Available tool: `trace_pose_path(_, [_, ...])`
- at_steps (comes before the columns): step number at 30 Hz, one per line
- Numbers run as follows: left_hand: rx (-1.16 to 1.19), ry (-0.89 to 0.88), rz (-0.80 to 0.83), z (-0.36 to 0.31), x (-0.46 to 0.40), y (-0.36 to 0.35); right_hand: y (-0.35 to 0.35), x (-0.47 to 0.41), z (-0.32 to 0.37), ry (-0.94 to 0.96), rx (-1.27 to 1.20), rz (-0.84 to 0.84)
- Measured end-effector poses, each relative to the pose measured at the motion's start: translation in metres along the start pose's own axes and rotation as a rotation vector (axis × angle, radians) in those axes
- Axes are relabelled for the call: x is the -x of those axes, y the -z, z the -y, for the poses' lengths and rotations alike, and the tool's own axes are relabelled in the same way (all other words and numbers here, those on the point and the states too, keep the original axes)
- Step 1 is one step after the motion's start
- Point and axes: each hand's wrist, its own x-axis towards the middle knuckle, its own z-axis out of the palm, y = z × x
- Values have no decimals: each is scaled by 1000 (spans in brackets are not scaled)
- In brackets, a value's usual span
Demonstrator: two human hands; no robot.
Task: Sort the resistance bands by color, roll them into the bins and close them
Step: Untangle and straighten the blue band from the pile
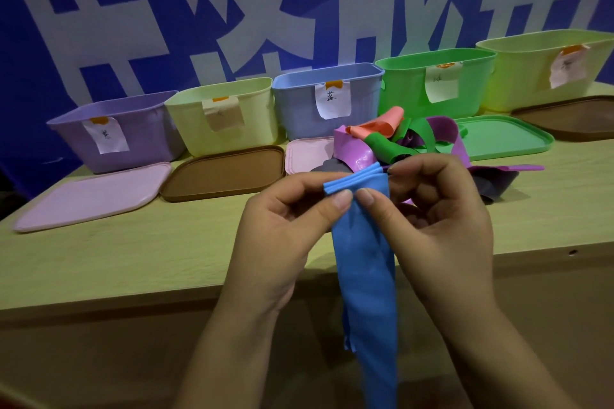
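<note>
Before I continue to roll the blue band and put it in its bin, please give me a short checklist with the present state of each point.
1. Both hands hold the blue band: ok; left hand and right hand pinch its folded top end.
2. Roll finished: not ok; most of the band hangs below the table edge.
3. Blue bin open: ok; no lid on it.
4. Blue bin empty: cannot tell; inside hidden.
5. Other bands sorted: not ok; the pile lies behind the hands.
</note>
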Motion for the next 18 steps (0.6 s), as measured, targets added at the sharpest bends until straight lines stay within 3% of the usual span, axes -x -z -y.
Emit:
trace_pose_path(5, [18, -3, 17, -2, 1, 4, 1, 1, -1, 109, 127, -9])
trace_pose_path(10, [-46, -56, 77, -6, 2, 12, 8, -5, 1, 235, 228, 131])
trace_pose_path(18, [-94, -110, 132, -10, 4, 12, 17, -13, 8, 28, 8, 289])
